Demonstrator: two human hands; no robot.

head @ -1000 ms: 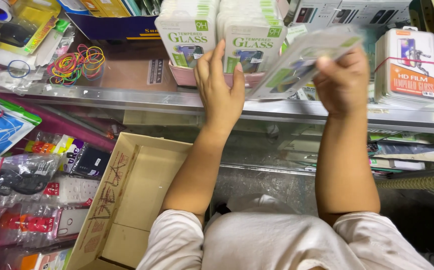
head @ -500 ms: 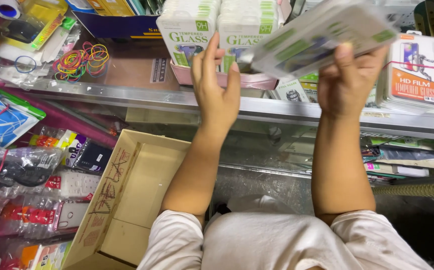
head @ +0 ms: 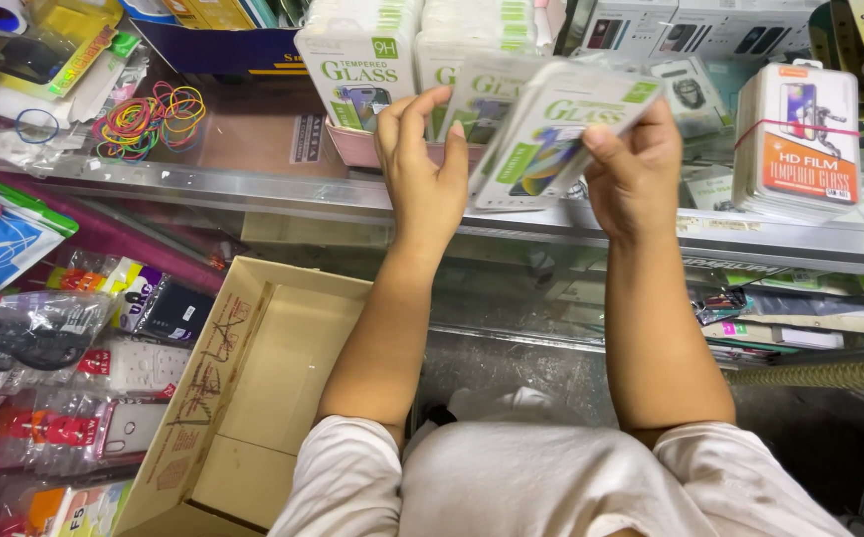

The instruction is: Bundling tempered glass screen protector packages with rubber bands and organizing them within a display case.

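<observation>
A: The right hand (head: 633, 177) is seen right of centre in the upper frame, closed on a fanned stack of white-and-green packets (head: 549, 129). Where is the stack placed?

B: It is held up and left of that hand, tilted, above the glass counter (head: 253, 194).

A: And the left hand (head: 422, 169)?

B: It is half open, fingers raised just beside the stack's left edge, in front of the pink tray (head: 357, 147) of upright packets; contact cannot be told.

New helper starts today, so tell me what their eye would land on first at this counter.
First, the right hand holding a fanned stack of white-and-green screen protector packs above the glass counter's metal edge, the left hand touching them. Then the bright tangle of rubber bands at upper left, and the open cardboard box below.
</observation>
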